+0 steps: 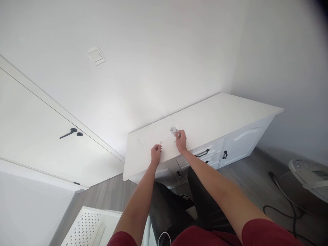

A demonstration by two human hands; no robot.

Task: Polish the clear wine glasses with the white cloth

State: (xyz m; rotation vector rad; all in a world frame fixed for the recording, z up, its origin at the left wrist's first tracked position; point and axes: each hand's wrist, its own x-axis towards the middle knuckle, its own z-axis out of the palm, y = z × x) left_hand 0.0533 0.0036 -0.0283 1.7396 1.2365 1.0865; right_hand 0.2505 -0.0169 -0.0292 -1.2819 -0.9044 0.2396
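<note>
A white cabinet (210,112) stands against the wall in front of me, with both hands over its top. My right hand (181,140) is closed in a pinch at a small crumpled whitish-grey piece (173,130), which looks like tissue or thin wrapping. To its left, my left hand (156,153) has its fingers pressed together just over the cabinet top. A tiny pale bit shows beside those fingertips, too small to name. Small clear spots or specks lie scattered around both hands.
Black handles (224,154) stick out from the cabinet's front. On the left is a white door with a black lever handle (68,133). A white perforated piece of furniture (83,225) stands behind my left arm. At right, a cable (283,194) lies on the floor beside a rounded appliance (309,176).
</note>
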